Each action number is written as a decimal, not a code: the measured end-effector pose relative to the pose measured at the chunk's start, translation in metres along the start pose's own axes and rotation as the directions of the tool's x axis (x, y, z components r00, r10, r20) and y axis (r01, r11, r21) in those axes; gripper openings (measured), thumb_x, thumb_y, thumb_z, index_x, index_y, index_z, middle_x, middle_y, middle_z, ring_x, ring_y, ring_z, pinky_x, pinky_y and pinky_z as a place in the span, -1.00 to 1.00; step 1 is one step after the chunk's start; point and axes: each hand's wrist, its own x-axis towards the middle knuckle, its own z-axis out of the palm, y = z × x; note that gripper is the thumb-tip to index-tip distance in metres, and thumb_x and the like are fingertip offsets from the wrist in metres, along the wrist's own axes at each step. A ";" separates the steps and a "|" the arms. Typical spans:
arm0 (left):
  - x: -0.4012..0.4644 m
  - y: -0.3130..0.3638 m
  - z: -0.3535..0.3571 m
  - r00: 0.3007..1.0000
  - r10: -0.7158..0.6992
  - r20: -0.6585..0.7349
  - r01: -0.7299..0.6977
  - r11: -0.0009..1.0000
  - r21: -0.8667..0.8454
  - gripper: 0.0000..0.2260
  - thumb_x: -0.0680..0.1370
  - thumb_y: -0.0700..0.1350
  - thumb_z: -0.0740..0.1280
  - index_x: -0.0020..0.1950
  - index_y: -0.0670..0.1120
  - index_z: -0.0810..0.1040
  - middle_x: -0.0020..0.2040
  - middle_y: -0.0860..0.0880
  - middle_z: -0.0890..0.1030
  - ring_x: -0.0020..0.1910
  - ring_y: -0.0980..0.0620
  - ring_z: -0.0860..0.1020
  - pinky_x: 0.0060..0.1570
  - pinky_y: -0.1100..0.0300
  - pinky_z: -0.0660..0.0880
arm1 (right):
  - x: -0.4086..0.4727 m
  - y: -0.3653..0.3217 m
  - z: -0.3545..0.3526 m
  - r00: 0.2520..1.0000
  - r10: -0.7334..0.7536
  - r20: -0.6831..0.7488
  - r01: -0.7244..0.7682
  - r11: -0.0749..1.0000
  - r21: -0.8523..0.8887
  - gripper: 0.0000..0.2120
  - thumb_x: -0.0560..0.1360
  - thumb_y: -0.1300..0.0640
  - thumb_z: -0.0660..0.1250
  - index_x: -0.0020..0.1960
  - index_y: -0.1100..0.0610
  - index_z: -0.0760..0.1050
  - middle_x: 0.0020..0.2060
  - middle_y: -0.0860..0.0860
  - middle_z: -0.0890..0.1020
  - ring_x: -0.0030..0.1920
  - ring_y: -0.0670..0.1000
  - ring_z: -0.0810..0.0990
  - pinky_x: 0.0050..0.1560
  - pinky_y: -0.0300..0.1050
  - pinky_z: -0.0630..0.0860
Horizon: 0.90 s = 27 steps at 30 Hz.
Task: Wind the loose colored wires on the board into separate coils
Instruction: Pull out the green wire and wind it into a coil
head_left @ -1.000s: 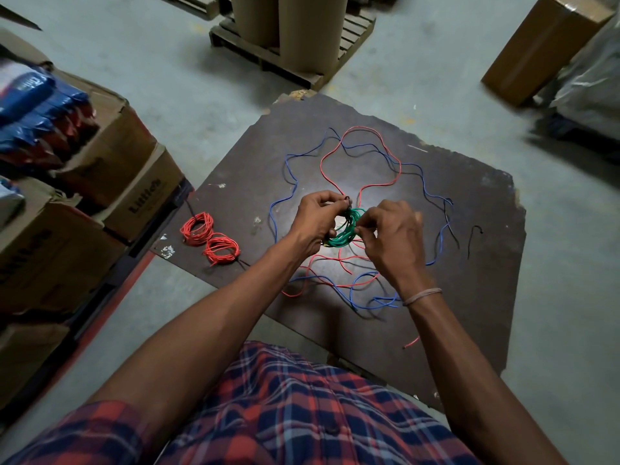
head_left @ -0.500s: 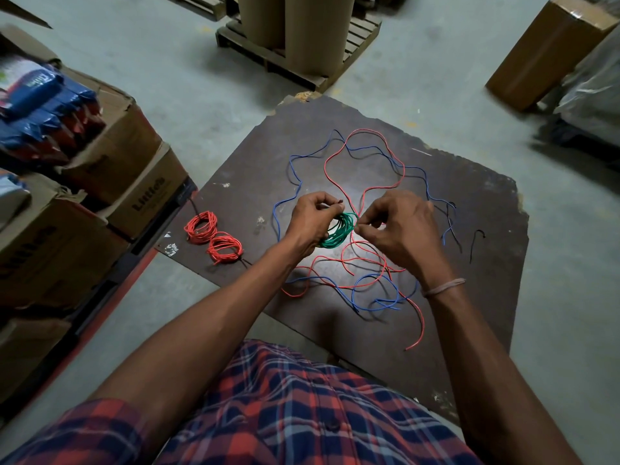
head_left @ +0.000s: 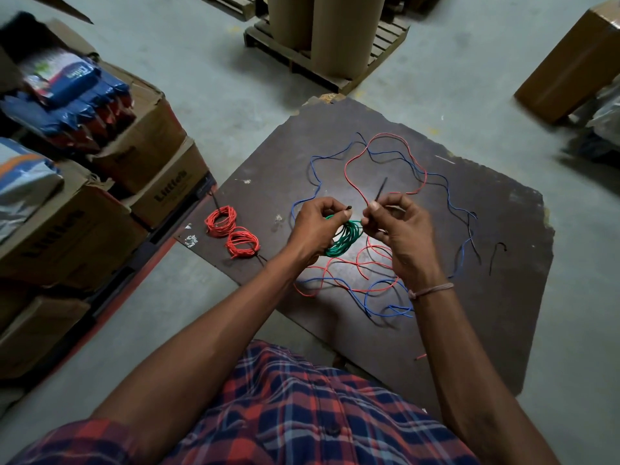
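Note:
A green wire coil (head_left: 345, 238) hangs between my hands above the dark board (head_left: 503, 236). My left hand (head_left: 317, 229) grips the coil's left side and pinches one end of a thin black tie by its thumb. My right hand (head_left: 399, 226) pinches the tie's other end (head_left: 380, 189), which sticks up and away from me. Loose red wire (head_left: 385, 139) and blue wire (head_left: 375, 293) lie tangled on the board under and beyond my hands. Two finished red coils (head_left: 221, 220) (head_left: 242, 245) lie at the board's left edge.
A short black tie (head_left: 496, 255) lies on the board's right side. Stacked cardboard boxes (head_left: 134, 152) with packets stand at the left. A pallet (head_left: 332, 65) with brown rolls is ahead, and another box (head_left: 570, 65) sits at the far right on the concrete floor.
My hands have drawn slightly apart. The black tie's end now stands up from my right fingers, and the green coil shows more between the hands.

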 end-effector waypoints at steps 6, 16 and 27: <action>-0.013 -0.005 -0.024 0.993 0.081 -0.090 -0.067 0.987 0.145 -0.92 0.55 -0.07 0.46 -0.11 -0.04 0.69 -0.13 0.09 0.71 -0.06 0.14 0.66 0.01 0.08 0.57 | -0.008 0.016 0.027 0.975 -0.205 -0.081 0.162 0.914 -0.372 -0.91 0.54 0.21 0.44 -0.01 0.20 0.70 -0.29 0.04 0.72 -0.29 -0.01 0.67 -0.13 0.02 0.65; -0.024 -0.018 -0.052 0.970 0.057 -0.237 -0.026 0.991 0.133 -0.93 0.47 -0.02 0.50 -0.18 0.04 0.65 -0.27 0.08 0.65 -0.19 0.07 0.66 -0.12 0.10 0.58 | -0.025 0.020 0.062 0.926 -0.377 0.011 0.293 0.699 -0.652 -0.88 0.48 0.06 0.47 -0.17 0.06 0.74 -0.33 -0.10 0.72 -0.29 -0.13 0.68 -0.17 -0.05 0.63; -0.027 -0.016 -0.062 0.966 0.073 -0.250 -0.045 0.992 0.116 -0.95 0.48 0.00 0.46 -0.16 0.08 0.63 -0.23 0.08 0.64 -0.21 0.06 0.59 -0.11 0.06 0.56 | -0.029 0.014 0.077 0.917 -0.398 0.026 0.305 0.658 -0.688 -0.87 0.46 0.06 0.45 -0.19 0.07 0.74 -0.36 -0.11 0.70 -0.35 -0.16 0.65 -0.25 -0.18 0.61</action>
